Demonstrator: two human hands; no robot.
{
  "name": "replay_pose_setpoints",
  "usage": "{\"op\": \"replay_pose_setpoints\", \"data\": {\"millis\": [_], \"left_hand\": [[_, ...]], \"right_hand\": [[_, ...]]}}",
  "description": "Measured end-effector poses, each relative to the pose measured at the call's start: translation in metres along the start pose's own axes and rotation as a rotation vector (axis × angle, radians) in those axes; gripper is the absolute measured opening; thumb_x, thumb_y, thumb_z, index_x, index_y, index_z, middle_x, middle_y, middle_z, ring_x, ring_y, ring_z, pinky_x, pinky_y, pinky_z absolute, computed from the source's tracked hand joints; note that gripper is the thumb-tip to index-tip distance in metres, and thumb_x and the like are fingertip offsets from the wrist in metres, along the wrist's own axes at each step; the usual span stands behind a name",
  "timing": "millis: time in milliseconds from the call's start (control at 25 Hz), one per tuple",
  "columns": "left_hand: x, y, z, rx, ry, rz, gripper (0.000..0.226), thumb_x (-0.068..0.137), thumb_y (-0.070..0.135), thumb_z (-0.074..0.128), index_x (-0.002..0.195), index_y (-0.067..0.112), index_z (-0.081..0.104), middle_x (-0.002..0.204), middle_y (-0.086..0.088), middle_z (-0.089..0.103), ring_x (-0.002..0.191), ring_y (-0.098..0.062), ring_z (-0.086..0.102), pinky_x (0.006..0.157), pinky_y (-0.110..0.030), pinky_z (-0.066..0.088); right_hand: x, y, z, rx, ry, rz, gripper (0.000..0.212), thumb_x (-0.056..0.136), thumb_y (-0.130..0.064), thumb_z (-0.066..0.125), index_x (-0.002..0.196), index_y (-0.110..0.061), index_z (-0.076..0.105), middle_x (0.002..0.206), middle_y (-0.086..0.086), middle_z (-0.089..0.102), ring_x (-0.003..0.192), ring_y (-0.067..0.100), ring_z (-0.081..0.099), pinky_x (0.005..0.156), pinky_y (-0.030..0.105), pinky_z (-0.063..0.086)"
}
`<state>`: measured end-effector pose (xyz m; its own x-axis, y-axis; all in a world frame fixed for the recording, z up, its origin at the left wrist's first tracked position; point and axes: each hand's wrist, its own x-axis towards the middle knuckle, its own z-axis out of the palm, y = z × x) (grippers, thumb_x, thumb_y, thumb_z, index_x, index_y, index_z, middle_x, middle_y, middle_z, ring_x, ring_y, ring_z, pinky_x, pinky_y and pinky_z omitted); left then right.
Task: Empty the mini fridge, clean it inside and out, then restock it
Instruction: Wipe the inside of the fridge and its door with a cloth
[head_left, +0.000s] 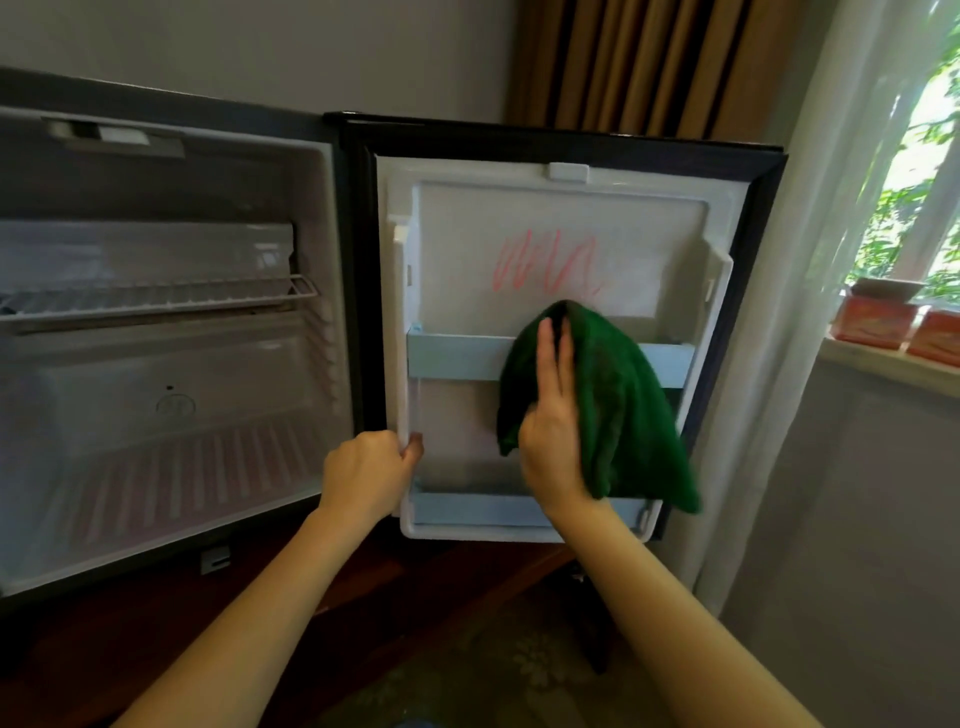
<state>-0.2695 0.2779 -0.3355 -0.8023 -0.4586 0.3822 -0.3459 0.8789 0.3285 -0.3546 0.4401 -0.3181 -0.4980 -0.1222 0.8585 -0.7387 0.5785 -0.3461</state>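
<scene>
Although the black mini fridge with a white plastic lining (171, 364) already holds nothing but a white wire shelf (156, 301), the cleaning is plainly unfinished. Its black-framed door (561, 218) stands fully open to the right, and a red scribble of waxy-looking strokes (545, 262) marks the upper part of the white inner panel. The left hand (363, 473) curls its fingers round the lower left edge of the door liner, steadying it. The right hand (553, 415), fingers straight and pointing up, presses a dark green terry cloth (623, 405) against the pale blue upper door rail (457, 356), just below the scribble; the cloth hangs down toward the lower rail. By this reckoning, emptying is done, wiping the inside is under way, and the scribble, the outside and restocking remain. Two orange-red boxes (872, 317) sit on the windowsill at right, beside a sheer white curtain (810, 260) and a brown striped curtain (649, 62); whether they belong in the fridge cannot be told. Only the rails crossing the door panel stand in the cloth's way.
</scene>
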Motion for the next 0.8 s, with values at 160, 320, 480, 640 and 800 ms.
{"op": "replay_pose_setpoints", "data": {"millis": [160,320,480,640,800], "left_hand": [[0.003,0.005,0.005,-0.034,-0.027,0.016,0.044,0.098,0.039,0.045,0.061,0.014,0.045,0.059,0.001,0.047,0.057,-0.02,0.047,0.05,-0.028,0.028],[0.004,0.005,0.005,0.013,-0.027,0.02,0.039,0.098,0.041,0.042,0.073,0.014,0.055,0.062,0.001,0.049,0.059,-0.018,0.048,0.052,-0.027,0.032],[0.005,0.003,0.002,0.064,0.002,0.035,0.042,0.099,0.043,0.038,0.072,0.014,0.051,0.056,0.004,0.04,0.051,-0.016,0.04,0.042,-0.026,0.021],[0.003,0.002,0.005,-0.008,-0.033,0.016,0.043,0.097,0.034,0.044,0.059,0.013,0.045,0.056,0.001,0.045,0.052,-0.018,0.045,0.047,-0.028,0.027],[0.003,-0.001,0.004,-0.167,-0.106,-0.059,0.029,0.091,0.015,0.046,0.063,0.008,0.05,0.067,-0.007,0.058,0.07,-0.027,0.058,0.064,-0.032,0.042]], "right_hand": [[0.035,-0.007,-0.001,-0.121,-0.234,-0.163,0.071,0.083,-0.018,0.067,0.145,-0.014,0.033,0.142,0.015,0.041,0.128,0.038,0.039,0.11,0.048,0.029],[0.082,0.016,-0.038,0.034,-0.544,-0.293,0.043,0.076,-0.031,0.076,0.106,-0.007,0.057,0.098,0.013,0.059,0.092,0.032,0.057,0.085,0.04,0.044],[0.095,0.034,-0.078,-0.107,-0.633,-0.105,0.027,0.084,-0.038,0.067,0.088,-0.014,0.057,0.089,0.007,0.063,0.078,0.018,0.055,0.069,0.029,0.038],[0.086,-0.006,-0.035,-0.021,-0.541,-0.131,0.035,0.079,-0.044,0.07,0.084,-0.01,0.063,0.08,0.007,0.064,0.072,0.018,0.055,0.07,0.027,0.038],[0.09,-0.02,-0.024,-0.032,-0.56,-0.219,0.047,0.079,-0.057,0.064,0.084,-0.01,0.063,0.08,0.005,0.065,0.07,0.019,0.058,0.07,0.028,0.044]]}}
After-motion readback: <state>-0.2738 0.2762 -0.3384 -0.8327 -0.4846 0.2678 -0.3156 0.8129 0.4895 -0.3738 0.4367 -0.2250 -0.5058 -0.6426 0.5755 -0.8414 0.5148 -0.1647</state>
